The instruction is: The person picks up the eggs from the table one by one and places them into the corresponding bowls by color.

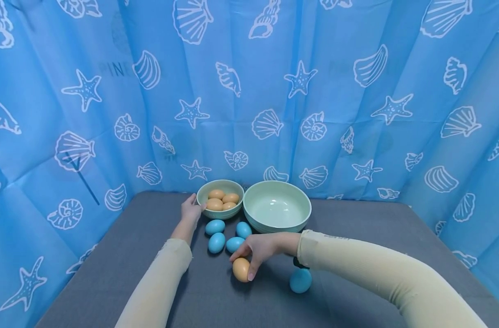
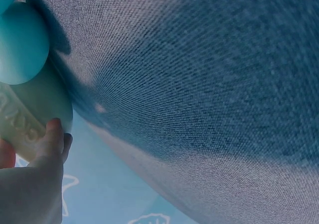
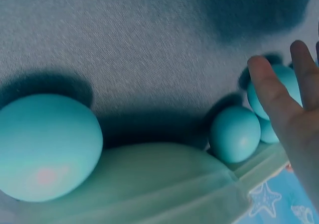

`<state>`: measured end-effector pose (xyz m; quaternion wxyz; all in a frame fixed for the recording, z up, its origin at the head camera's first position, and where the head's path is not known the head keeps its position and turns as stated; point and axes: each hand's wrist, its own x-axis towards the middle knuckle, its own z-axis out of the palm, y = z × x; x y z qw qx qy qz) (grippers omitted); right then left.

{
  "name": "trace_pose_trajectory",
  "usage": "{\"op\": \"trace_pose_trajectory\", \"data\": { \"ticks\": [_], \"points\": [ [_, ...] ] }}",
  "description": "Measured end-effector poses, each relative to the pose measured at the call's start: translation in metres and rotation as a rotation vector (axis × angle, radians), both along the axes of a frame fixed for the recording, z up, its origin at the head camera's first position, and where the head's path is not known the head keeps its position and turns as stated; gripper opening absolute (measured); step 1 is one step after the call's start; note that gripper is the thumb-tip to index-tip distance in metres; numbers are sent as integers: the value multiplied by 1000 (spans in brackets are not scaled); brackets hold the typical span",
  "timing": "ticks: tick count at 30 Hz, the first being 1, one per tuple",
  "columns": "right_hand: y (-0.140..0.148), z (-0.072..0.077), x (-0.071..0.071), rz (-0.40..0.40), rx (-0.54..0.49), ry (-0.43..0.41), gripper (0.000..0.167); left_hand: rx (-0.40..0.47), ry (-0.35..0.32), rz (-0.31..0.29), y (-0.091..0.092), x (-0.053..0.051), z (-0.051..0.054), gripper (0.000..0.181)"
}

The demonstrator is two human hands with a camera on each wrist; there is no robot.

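At the back left, my left hand (image 1: 191, 210) grips the side of a small pale green bowl (image 1: 220, 215), thumb by the rim. Several brown eggs (image 1: 214, 204) lie in it. The left wrist view shows those fingers against the bowl's outer wall (image 2: 30, 109). Nearer the front, my right hand (image 1: 262, 248) pinches a brown egg (image 1: 241, 269) between thumb and fingers, low over the table. This egg is out of sight in the right wrist view, where only part of the hand (image 3: 294, 104) shows. Behind the right hand lie several blue eggs (image 1: 216, 243).
A larger pale green bowl (image 1: 277, 207) stands right beside the small one, with no eggs visible inside. One blue egg (image 1: 300, 280) lies apart, below the right forearm. Dark grey cloth covers the table (image 1: 356, 237); a blue shell-patterned curtain (image 1: 249, 91) hangs behind.
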<state>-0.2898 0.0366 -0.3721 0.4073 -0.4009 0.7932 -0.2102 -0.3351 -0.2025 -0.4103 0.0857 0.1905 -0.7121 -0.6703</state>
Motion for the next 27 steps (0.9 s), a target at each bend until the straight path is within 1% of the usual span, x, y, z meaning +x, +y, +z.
{"op": "trace_pose_trajectory", "data": {
  "ticks": [2, 4, 8, 12, 15, 17, 22, 25, 27],
  "points": [
    [0, 7, 3, -5, -10, -3, 58, -1, 4, -1, 0, 0, 0, 63],
    [0, 11, 3, -5, -21, -1, 58, 0, 6, 0, 0, 0, 0, 63],
    [0, 13, -3, -13, -34, 27, 59, 6, 6, 4, 0, 1, 1, 62],
    [3, 16, -9, -28, -52, 37, 60, 7, 11, 6, 2, 4, 4, 62],
    [5, 19, -13, -49, -76, 25, 61, 7, 17, 6, 3, 7, 5, 61],
    [7, 22, -14, -63, -109, -1, 61, 13, 17, 7, 4, 8, 6, 61],
    [11, 30, -19, -103, -190, -77, 61, 28, 7, 18, 4, 6, 6, 62],
    [12, 33, -23, -127, -208, -60, 61, 32, 3, 22, 3, 4, 5, 63],
    [12, 35, -24, -145, -210, -29, 60, 38, 1, 20, 3, 3, 5, 63]
  ]
}}
